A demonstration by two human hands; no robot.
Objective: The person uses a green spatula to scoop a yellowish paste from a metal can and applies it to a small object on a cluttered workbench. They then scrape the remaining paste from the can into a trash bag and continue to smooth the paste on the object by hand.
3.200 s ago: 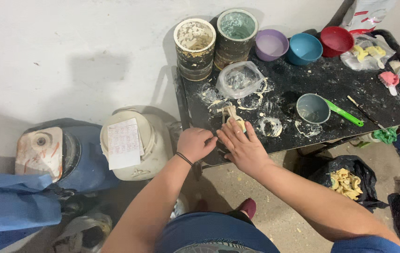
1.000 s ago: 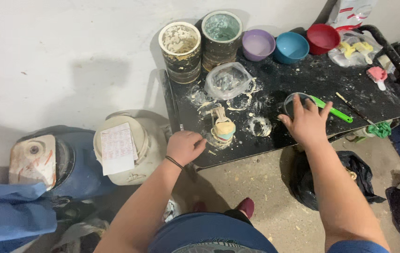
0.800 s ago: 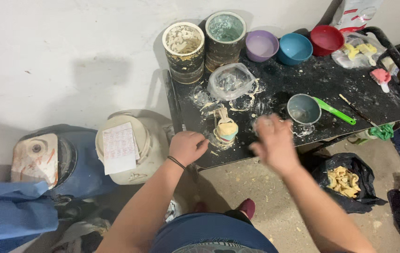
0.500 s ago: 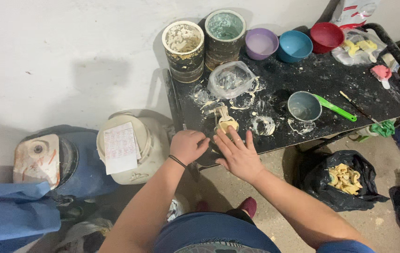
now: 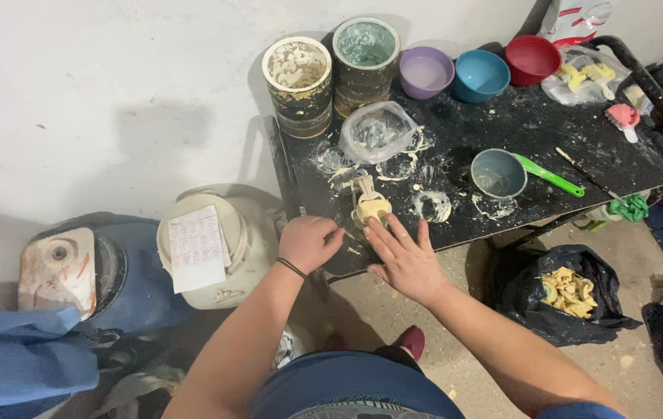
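My left hand (image 5: 309, 242) sits just left of the frame's centre, curled into a loose fist on the near edge of the black table (image 5: 626, 159). Something thin pokes out from the fist toward the right, but I cannot tell what it is. My right hand (image 5: 405, 260) lies flat just beside it, fingers (image 5: 379, 237) spread wide and holding nothing, the fingertips touching or just short of the small cream figure (image 5: 368, 203). That figure stands a little above my two hands, near the front edge of the table, among white smears and splashes.

Above the figure lies a crumpled clear plastic bag (image 5: 378, 132). Toward the top of the frame stand two tall crusted tubs (image 5: 331, 74) side by side, then a purple bowl (image 5: 426, 71), a blue bowl (image 5: 480, 74) and a red bowl (image 5: 531, 58) in a row to the right. Right of centre rests a grey scoop with a green handle (image 5: 502, 173).

On the floor at the left stands a white bucket (image 5: 257, 240) with a paper sheet on its lid, and at lower right a black bag (image 5: 572, 291) holds cream scraps.
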